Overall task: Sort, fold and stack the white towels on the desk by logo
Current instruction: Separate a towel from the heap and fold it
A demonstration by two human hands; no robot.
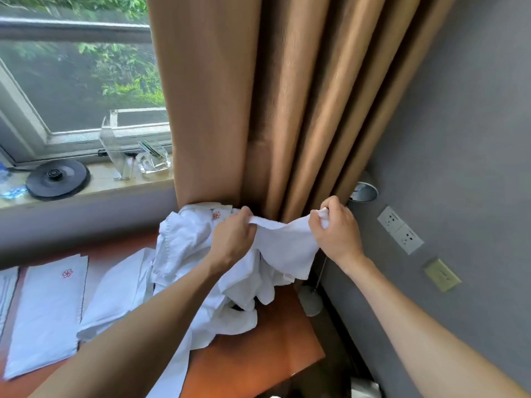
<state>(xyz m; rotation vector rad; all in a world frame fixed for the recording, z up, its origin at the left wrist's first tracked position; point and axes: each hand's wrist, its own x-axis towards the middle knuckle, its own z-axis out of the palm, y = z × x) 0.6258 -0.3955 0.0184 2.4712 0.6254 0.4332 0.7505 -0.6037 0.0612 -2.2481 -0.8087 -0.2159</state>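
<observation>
**One towel stretched between both hands above the bench**

The tan curtain [258,96] hangs behind the far edge of the bench [273,349]. A loose heap of white towels [184,248] lies on the far middle of the bench, up against the curtain. A folded towel [46,311] with a red flower logo [67,273] lies flat toward the bench's left end. Above the heap, over the bench's far right corner, I hold one white towel [287,242] stretched by its top edge. My left hand [232,239] and my right hand [336,231] each have their fingers clamped on it.
</observation>
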